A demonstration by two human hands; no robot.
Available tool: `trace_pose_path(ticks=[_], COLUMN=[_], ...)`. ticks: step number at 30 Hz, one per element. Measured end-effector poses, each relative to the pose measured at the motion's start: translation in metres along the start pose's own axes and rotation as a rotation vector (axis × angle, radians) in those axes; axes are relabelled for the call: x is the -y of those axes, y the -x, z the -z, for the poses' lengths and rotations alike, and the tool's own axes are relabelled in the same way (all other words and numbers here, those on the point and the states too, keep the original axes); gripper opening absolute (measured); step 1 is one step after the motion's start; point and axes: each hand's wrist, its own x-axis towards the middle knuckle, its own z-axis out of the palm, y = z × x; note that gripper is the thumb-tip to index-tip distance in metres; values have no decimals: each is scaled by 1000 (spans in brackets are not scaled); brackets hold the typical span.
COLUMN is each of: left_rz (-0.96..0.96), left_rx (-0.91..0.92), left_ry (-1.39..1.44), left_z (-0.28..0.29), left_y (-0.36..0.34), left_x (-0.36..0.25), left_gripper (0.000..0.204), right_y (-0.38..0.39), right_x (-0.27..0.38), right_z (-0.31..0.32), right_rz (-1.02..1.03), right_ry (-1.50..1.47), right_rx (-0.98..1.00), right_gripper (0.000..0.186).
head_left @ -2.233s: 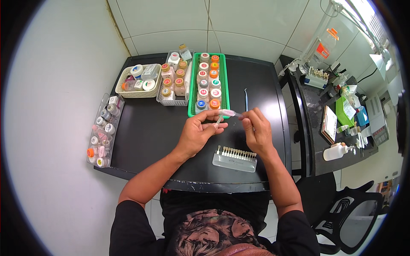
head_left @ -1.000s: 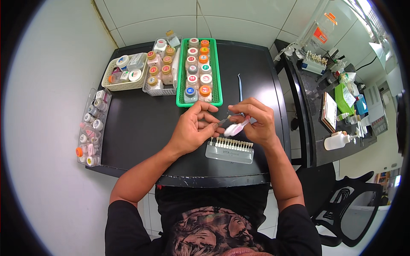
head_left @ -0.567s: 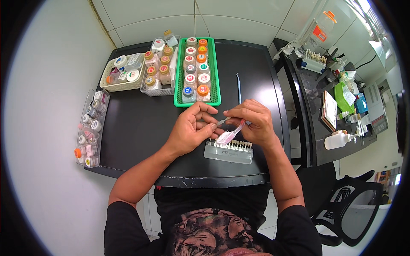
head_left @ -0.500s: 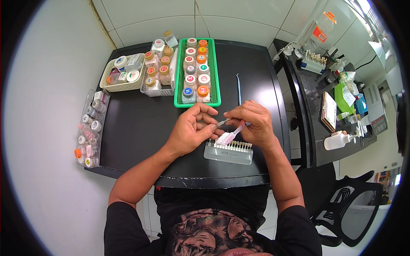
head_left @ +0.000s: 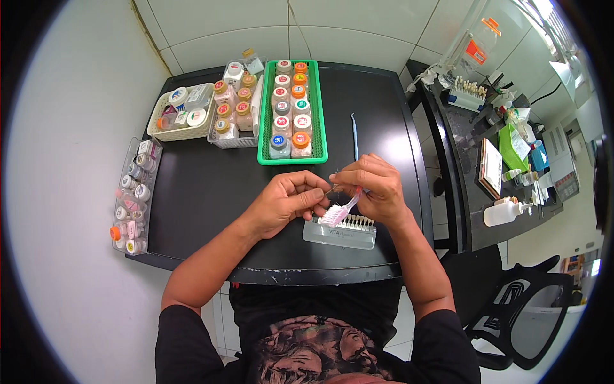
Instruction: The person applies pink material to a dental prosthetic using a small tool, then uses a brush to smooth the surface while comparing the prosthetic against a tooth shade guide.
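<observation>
Pink-and-white toothbrush (head_left: 334, 216): positioned at the centre of the frame, head angled toward the lower left, handle gripped in your right hand (head_left: 377, 187). Your left hand (head_left: 286, 203) pinches a small thin piece (head_left: 331, 189) between thumb and fingers, its other end near your right fingertips. Partly behind the brush head, the grey shade-tab holder (head_left: 339, 238) lies on the black table (head_left: 204, 205). The green basket (head_left: 293, 161) of bottles (head_left: 302, 121) occupies upper centre.

I register bright lighting, strongest at upper right. The table (head_left: 384, 105) shows sheen along its right side. Edges bend; corners darken to black.
</observation>
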Motion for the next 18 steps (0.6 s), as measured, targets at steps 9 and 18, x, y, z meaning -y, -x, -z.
trace_pose_path(ticks=[9, 18], left_rz=[-80, -38], left_rx=[-152, -181], left_ry=[-7, 26], left_z=[0, 0], left_y=[-1, 0], left_x=[-2, 1], left_gripper=[28, 24], right_y=[2, 2], right_x=[-6, -15], right_z=[10, 24], right_rz=[-186, -228], right_ry=[161, 331], right_rx=[24, -9], right_gripper=[37, 38])
